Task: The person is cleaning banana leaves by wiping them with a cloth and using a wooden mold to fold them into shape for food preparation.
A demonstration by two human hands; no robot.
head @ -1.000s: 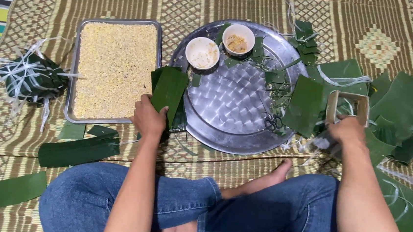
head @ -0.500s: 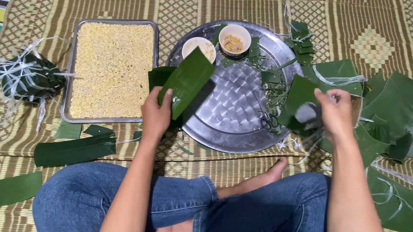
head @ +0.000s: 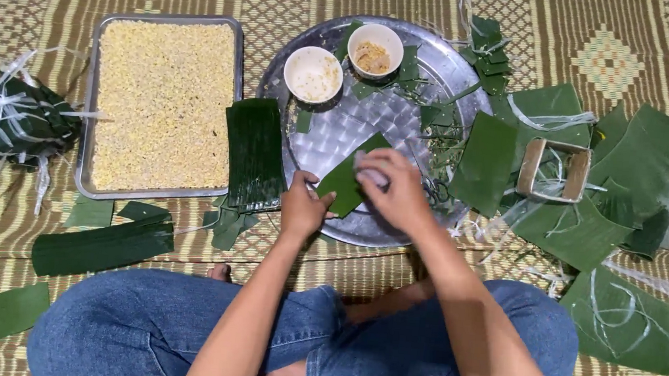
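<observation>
currently both hands meet over the lower edge of the round metal tray (head: 371, 127), centre frame. left hand (head: 301, 208) pinches the lower-left end of a small green leaf piece (head: 349, 177); right hand (head: 395, 186) is closed on its upper-right end. leaf's long axis runs diagonal, lower left to upper right, between the two hands, just above the tray. neither hand is nearer, both are on it. a longer folded leaf strip (head: 254, 152) lies just left of the left hand, against the rectangular tray of yellow grain (head: 162, 103).
</observation>
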